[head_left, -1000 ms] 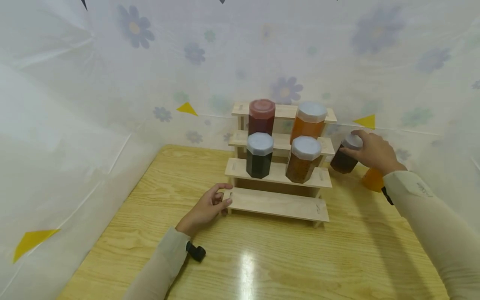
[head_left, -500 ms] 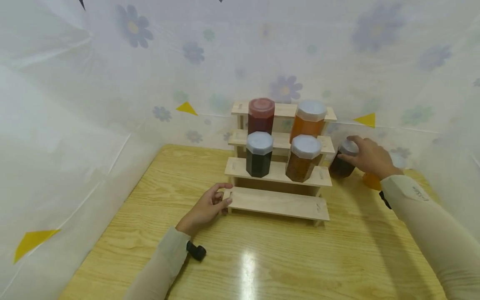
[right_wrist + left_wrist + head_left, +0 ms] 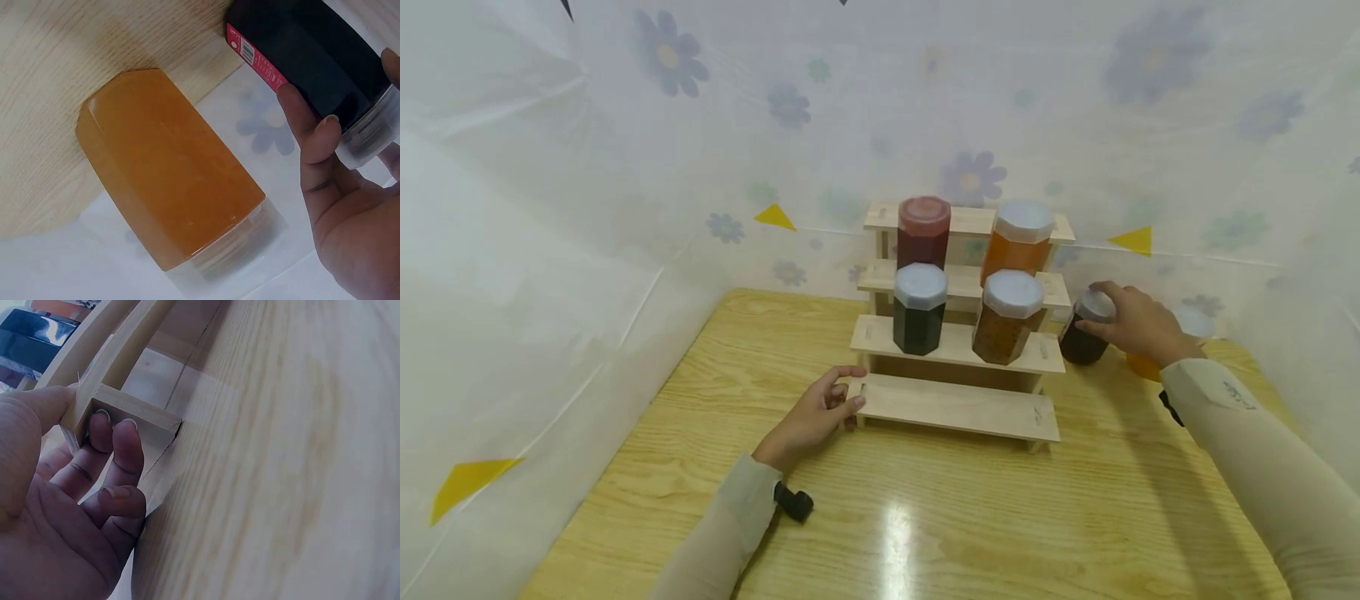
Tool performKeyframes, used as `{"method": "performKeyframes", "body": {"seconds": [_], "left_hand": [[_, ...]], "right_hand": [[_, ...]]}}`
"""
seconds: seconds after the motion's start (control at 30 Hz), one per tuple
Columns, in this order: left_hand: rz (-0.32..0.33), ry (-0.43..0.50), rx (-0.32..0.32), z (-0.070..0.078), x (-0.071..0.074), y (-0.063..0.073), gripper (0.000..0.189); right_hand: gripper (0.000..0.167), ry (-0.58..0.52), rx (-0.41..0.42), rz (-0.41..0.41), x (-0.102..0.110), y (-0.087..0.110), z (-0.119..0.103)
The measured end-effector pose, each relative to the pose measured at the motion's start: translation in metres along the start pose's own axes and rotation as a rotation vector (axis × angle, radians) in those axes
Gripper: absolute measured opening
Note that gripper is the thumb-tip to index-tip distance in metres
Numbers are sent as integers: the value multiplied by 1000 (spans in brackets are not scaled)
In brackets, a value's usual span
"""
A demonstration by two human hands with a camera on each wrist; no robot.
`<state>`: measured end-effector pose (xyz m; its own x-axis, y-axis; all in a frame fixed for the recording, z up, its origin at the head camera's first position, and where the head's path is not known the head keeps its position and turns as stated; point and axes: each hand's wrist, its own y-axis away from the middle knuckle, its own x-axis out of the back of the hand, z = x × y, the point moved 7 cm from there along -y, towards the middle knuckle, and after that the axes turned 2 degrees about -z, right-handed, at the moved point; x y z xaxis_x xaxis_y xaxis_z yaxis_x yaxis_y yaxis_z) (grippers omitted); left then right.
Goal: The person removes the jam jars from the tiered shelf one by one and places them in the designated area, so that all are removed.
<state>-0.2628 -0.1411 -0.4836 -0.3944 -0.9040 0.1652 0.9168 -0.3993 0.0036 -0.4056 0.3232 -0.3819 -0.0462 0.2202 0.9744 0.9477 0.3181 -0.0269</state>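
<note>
A four-step wooden rack stands on the table. My left hand holds the left end of its lowest step; in the left wrist view the thumb lies on top of the board and fingertips curl beneath it. Right of the rack, my right hand grips a dark jar around its clear lid. A pink label with a barcode shows on that jar in the right wrist view. An orange jar with a clear lid stands beside it, partly behind my right wrist in the head view.
On the rack stand a red-lidded jar, an orange jar, a dark green jar and a brown jar. A flowered white sheet hangs behind and beside the wood-grain table.
My right hand has moved slightly left and nearer with the dark jar, which stands less tilted. The orange jar's lid has come into view. My left hand has stayed put.
</note>
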Motion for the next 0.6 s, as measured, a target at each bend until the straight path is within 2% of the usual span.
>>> {"method": "performKeyframes", "body": {"seconds": [0.17, 0.33, 0.6], "left_hand": [[6, 21, 19, 1, 0, 1, 48], [2, -7, 4, 1, 0, 0, 47], [-2, 7, 0, -1, -1, 0, 50]], "right_hand": [[79, -10, 3, 4, -2, 2, 1], [80, -48, -15, -21, -2, 6, -1], [80, -96, -31, -42, 10, 8, -1]]}}
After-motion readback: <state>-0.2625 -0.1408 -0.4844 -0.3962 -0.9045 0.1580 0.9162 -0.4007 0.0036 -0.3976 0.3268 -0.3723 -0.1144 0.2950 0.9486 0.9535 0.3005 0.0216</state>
